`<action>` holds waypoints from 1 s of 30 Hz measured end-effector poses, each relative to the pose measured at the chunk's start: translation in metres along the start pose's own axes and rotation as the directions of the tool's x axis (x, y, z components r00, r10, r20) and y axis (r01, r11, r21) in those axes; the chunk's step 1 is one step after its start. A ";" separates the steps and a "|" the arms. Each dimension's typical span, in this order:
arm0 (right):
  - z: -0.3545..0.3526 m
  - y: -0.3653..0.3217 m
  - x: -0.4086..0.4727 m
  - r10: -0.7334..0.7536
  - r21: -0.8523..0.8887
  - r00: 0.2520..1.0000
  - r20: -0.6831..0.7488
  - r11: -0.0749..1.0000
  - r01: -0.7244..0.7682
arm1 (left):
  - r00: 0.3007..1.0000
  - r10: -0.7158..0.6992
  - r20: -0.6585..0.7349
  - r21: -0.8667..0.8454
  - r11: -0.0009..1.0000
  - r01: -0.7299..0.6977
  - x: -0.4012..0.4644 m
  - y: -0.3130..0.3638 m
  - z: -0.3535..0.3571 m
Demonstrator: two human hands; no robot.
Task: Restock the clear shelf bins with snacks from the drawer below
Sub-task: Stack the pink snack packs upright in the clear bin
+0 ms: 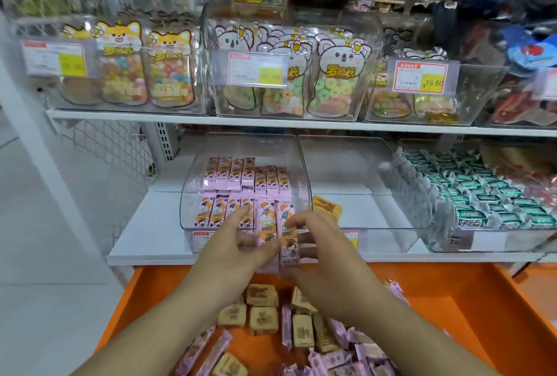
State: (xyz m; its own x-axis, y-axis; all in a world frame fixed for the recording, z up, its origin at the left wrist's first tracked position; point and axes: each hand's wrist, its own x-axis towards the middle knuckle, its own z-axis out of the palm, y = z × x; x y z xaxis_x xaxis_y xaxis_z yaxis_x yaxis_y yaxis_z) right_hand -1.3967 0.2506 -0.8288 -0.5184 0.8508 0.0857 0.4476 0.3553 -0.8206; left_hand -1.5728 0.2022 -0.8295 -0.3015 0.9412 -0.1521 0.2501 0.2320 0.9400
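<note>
Head view: both hands meet at the front lip of the clear bin point(193, 195) on the lower shelf, holding a small bundle of pink snack bars point(281, 243) upright between them. The left hand point(238, 243) presses its thumb and fingers against the bundle's left side, one finger reaching up over the rows already inside; its grip is closed round the bars. The right hand point(319, 252) curls over the bundle's right side, fingertips pinching the top of the outermost bar. Held this way, the bars likely stay aligned so they can slot in as one row at the front of the bin.

The bars are slim pink wrappers printed with a cartoon child and an orange band, matching the tidy standing rows behind them. Directly below the bin, the open orange drawer point(470, 315) holds more loose pink bars point(340, 354) mixed with tan square biscuits point(262, 320).
</note>
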 end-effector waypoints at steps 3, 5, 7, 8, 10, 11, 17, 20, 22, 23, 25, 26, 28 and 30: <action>0.000 -0.002 0.005 0.012 -0.049 0.998 -0.061 0.999 -0.015 | 0.995 0.095 0.008 0.069 0.993 -0.096 0.005 0.002 -0.001; -0.002 -0.002 0.015 0.038 -0.053 0.994 -0.101 0.998 -0.044 | 0.990 0.131 0.042 0.118 0.984 -0.136 0.014 0.002 -0.003; -0.004 -0.003 0.030 0.073 -0.041 0.989 -0.131 0.996 -0.079 | 0.983 0.160 0.084 0.202 0.964 -0.174 0.030 0.004 -0.007; -0.004 -0.003 0.038 0.080 -0.045 0.986 -0.144 0.995 -0.087 | 0.980 0.179 0.092 0.267 0.943 -0.197 0.040 0.005 -0.009; -0.003 -0.003 0.058 0.071 -0.106 0.983 -0.169 0.990 -0.090 | 0.975 0.205 0.082 0.396 0.891 -0.221 0.059 0.007 -0.012; -0.002 -0.003 0.068 0.056 -0.155 0.982 -0.182 0.984 -0.085 | 0.976 0.207 0.070 0.436 0.874 -0.216 0.069 0.007 -0.013; 0.017 0.003 0.128 0.118 -0.229 0.973 -0.200 0.960 -0.164 | 0.966 0.257 0.025 0.631 0.745 -0.215 0.129 0.001 -0.017; 0.025 0.010 0.152 0.108 -0.257 0.970 -0.217 0.952 -0.163 | 0.932 0.362 -0.012 0.726 0.644 -0.241 0.154 -0.004 -0.016; 0.029 0.015 0.162 0.116 -0.300 0.966 -0.229 0.936 -0.184 | 0.921 0.388 -0.018 0.772 0.591 -0.234 0.167 -0.010 -0.014; 0.032 0.019 0.166 0.111 -0.332 0.966 -0.234 0.925 -0.187 | 0.920 0.392 -0.009 0.798 0.557 -0.230 0.174 -0.016 -0.013; 0.040 0.024 0.169 0.084 -0.390 0.967 -0.241 0.904 -0.176 | 0.917 0.398 0.018 0.842 0.489 -0.229 0.183 -0.025 -0.011; 0.043 0.027 0.170 0.066 -0.408 0.966 -0.248 0.898 -0.166 | 0.914 0.406 0.020 0.851 0.472 -0.229 0.186 -0.028 -0.010; 0.048 0.033 0.173 0.045 -0.414 0.965 -0.260 0.897 -0.153 | 0.905 0.426 0.013 0.850 0.472 -0.235 0.189 -0.032 -0.008; 0.048 0.035 0.174 0.085 -0.384 0.967 -0.239 0.907 -0.174 | 0.886 0.462 0.025 0.829 0.486 -0.277 0.191 -0.035 -0.008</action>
State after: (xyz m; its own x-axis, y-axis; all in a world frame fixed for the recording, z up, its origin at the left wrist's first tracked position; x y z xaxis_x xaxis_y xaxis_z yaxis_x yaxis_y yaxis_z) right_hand -1.5061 0.3926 -0.8698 -0.2890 0.9457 0.1486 0.7758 0.3223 -0.5424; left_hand -1.6468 0.3722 -0.8894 -0.1286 0.9477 0.2922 0.9678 0.0556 0.2456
